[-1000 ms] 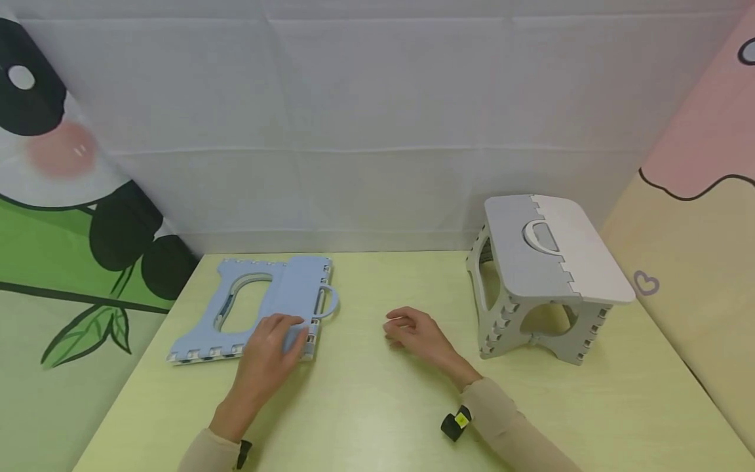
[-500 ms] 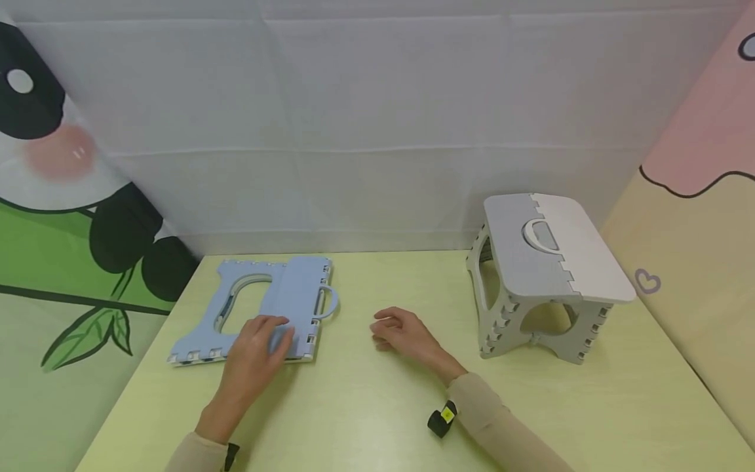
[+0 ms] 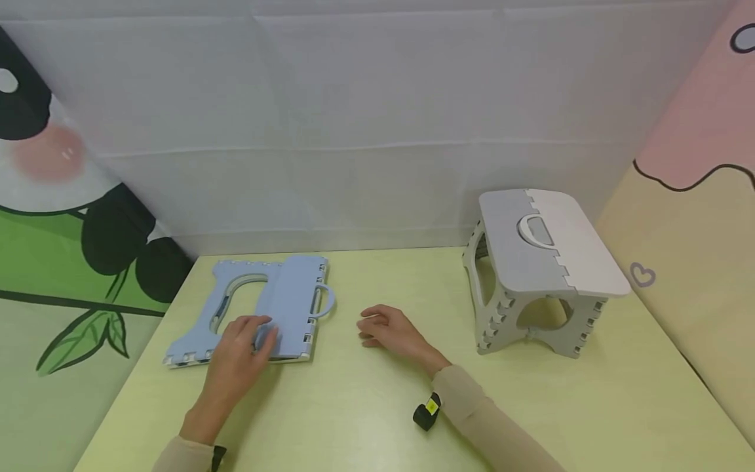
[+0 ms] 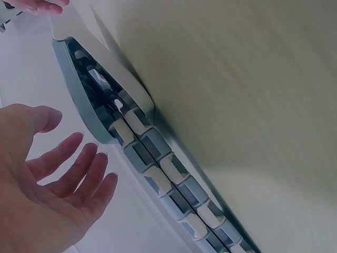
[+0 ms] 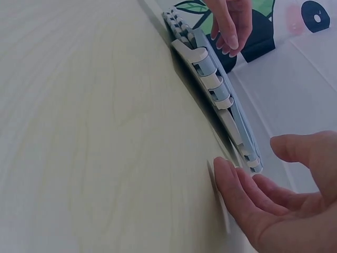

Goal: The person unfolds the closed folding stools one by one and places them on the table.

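Note:
A light blue folding stool [image 3: 289,308] lies folded flat on the left of the table, its loop handle [image 3: 330,301] pointing right. My left hand [image 3: 232,354] hovers over the stool's near part, fingers relaxed and slightly bent. In the left wrist view a gap shows between the left hand [image 4: 58,179] and the stool's hinged edge [image 4: 158,158]. My right hand [image 3: 392,331] is above the table to the right of the handle, fingers loosely bent and holding nothing. The right wrist view shows the right hand [image 5: 279,195] close to the stool's edge [image 5: 216,84].
A grey and white folding stool [image 3: 548,262] stands unfolded at the table's right. The pale yellow table [image 3: 330,413] meets a white cloth backdrop [image 3: 377,131] behind. Printed panels [image 3: 77,275] flank it on the left and right.
My left hand has slid left across the folded stool, uncovering more of its near right corner. The right hand has moved left, nearer the handle. The view has shifted slightly.

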Tool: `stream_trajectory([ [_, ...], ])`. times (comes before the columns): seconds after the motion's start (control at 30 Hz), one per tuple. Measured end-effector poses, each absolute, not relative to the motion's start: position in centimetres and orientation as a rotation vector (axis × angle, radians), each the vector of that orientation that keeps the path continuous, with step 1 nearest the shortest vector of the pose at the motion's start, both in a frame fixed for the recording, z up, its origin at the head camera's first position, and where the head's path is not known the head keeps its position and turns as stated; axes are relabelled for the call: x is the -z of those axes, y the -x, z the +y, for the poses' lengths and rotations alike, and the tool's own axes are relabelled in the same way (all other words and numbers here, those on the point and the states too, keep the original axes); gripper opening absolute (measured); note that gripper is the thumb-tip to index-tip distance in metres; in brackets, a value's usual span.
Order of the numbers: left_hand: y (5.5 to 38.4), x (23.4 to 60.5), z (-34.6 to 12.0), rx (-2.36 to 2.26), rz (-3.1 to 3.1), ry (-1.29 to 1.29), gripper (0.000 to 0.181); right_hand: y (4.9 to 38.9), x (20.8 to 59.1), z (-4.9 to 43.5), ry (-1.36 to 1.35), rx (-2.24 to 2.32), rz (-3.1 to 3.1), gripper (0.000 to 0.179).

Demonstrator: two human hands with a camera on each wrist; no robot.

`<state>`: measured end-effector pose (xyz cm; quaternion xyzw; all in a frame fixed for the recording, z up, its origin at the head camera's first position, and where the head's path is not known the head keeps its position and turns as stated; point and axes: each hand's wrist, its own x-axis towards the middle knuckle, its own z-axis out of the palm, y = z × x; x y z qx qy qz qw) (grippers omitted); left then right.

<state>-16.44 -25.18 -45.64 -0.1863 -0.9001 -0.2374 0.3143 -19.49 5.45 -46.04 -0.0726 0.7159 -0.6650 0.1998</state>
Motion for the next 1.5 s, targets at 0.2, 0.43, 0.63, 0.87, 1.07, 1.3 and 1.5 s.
stream_trajectory([
  [0.2, 16.3, 45.5, -25.9, 0.639, -2.394, 0.466, 0.023, 19.7, 46.1, 4.5, 0.204, 1.876, 1.97, 0.044],
  [0.43, 16.2, 45.6, -27.0, 0.639, -2.405, 0.436, 0.022, 19.8, 46.1, 3.3, 0.171, 1.873, 1.94, 0.046],
  [0.63, 16.0, 45.6, -28.1, 0.643, -2.437, 0.398, 0.025, 20.0, 46.0, 2.4, 0.148, 1.888, 1.926, 0.048],
  [0.87, 15.8, 45.8, -29.2, 0.648, -2.475, 0.369, 0.027, 20.3, 45.7, 1.9, 0.127, 1.911, 1.891, 0.051],
  [1.07, 15.8, 46.1, -29.7, 0.667, -2.488, 0.371, 0.029, 20.6, 46.2, 1.5, 0.134, 1.929, 1.863, 0.052],
  [1.3, 15.9, 46.2, -30.2, 0.679, -2.499, 0.375, 0.03, 21.0, 46.4, 0.7, 0.114, 1.94, 1.831, 0.055],
  [1.5, 16.1, 46.5, -31.0, 0.684, -2.538, 0.383, 0.03, 21.4, 46.7, 0.0, 0.105, 1.947, 1.804, 0.052],
])
